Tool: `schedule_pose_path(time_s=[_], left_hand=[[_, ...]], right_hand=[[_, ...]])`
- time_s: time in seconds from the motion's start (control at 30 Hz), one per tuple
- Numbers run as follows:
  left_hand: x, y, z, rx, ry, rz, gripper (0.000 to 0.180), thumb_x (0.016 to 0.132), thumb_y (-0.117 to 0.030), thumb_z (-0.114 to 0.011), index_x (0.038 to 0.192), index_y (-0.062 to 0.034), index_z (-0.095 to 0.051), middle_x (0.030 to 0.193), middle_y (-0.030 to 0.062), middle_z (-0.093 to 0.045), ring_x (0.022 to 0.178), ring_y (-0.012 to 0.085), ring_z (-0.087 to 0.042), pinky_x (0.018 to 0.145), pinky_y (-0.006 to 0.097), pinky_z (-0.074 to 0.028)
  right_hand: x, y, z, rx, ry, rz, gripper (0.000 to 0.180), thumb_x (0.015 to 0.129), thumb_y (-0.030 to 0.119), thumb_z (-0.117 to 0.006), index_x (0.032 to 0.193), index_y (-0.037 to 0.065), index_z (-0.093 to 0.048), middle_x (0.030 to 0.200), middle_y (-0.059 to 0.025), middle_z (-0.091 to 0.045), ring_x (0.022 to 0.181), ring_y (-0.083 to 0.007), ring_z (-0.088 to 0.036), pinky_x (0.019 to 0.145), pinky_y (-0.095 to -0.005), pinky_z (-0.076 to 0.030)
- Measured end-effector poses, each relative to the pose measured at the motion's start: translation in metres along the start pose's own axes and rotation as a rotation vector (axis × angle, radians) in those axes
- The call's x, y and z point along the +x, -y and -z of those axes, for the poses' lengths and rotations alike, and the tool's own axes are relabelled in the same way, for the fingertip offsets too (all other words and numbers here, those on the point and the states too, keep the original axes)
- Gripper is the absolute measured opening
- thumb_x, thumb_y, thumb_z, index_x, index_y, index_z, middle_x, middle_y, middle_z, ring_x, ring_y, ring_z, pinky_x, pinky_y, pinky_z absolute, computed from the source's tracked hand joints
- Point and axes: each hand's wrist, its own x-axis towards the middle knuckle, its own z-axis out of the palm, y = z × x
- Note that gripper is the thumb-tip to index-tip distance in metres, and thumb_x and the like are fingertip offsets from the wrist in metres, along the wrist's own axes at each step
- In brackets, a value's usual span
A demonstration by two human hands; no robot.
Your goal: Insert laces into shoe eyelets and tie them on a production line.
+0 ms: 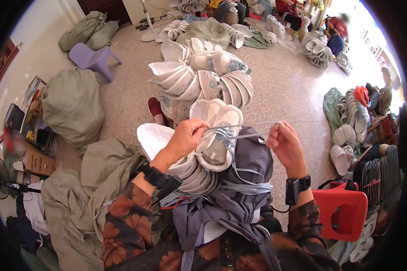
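A pale sneaker upper (216, 143) with blue-grey laces rests on my lap, its toe pointing away from me. Over its left side, my left hand (190, 135) pinches a shoelace (251, 124) near the eyelets. My right hand (285, 142) is raised to the right of the upper, fingers closed on the same lace, which stretches across between both hands. More lace (248, 187) lies in a loose bundle across the dark grey apron (212, 217) on my lap. Stacked pale uppers (199, 178) sit under and left of the laced one.
A big curved pile of nested uppers (199, 86) stands on the floor ahead. Full sacks (72, 108) and a purple chair (92, 58) are at the left. A red stool (348, 203) stands close on the right. Other people sit among piles of uppers beyond.
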Motion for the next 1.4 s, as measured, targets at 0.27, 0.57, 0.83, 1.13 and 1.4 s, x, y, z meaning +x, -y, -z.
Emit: schedule_pose_path(time_s=[0.27,0.57,0.83,1.13,1.4], left_hand=[[0.0,0.036,-0.018,0.331,0.005,0.011,0.009,0.092,-0.004,-0.065,0.094,0.0028,-0.07,0.085,0.0036,-0.067,0.074,0.0111,-0.06,0.068,0.027,-0.049],[0.008,0.048,-0.035,-0.218,0.009,0.289,0.01,0.093,-0.007,-0.069,0.088,0.0014,-0.069,0.075,-0.0009,-0.065,0.069,0.0036,-0.058,0.063,0.024,-0.049],[0.004,0.039,-0.032,-0.007,-0.041,0.196,0.01,0.087,-0.007,-0.069,0.093,0.0017,-0.069,0.085,0.0147,-0.067,0.072,0.0276,-0.065,0.068,0.035,-0.051],[0.006,0.035,-0.033,0.295,0.01,0.01,0.01,0.087,-0.009,-0.069,0.089,0.0006,-0.068,0.083,0.0113,-0.066,0.075,0.0301,-0.065,0.07,0.037,-0.051],[-0.02,0.026,-0.056,0.629,-0.089,-0.22,0.014,0.085,-0.011,-0.067,0.097,-0.0035,-0.067,0.093,0.0123,-0.063,0.09,0.0341,-0.062,0.082,0.043,-0.049]], right_hand=[[-0.015,-0.014,0.049,-0.052,-0.239,-0.006,0.013,0.104,0.019,-0.055,0.103,0.007,-0.06,0.093,-0.0067,-0.064,0.074,-0.016,-0.06,0.07,-0.0316,-0.049],[-0.005,-0.078,-0.031,-0.605,-0.011,-0.195,0.028,0.101,0.011,-0.055,0.126,-0.002,-0.06,0.115,-0.0083,-0.066,0.099,-0.0148,-0.065,0.085,-0.0306,-0.055],[0.033,-0.137,-0.067,-0.266,-0.154,-0.373,0.042,0.099,0.008,-0.051,0.14,-0.002,-0.047,0.117,-0.0088,-0.063,0.094,-0.0153,-0.065,0.084,-0.0297,-0.054],[0.028,-0.147,-0.067,-0.306,-0.149,-0.292,0.044,0.098,0.002,-0.046,0.142,-0.001,-0.044,0.111,-0.0082,-0.061,0.087,-0.0157,-0.067,0.076,-0.0283,-0.057],[0.035,-0.155,-0.063,-0.494,-0.154,-0.235,0.045,0.096,-0.005,-0.04,0.141,-0.001,-0.042,0.114,-0.0121,-0.062,0.091,-0.0192,-0.068,0.069,-0.0327,-0.061]])
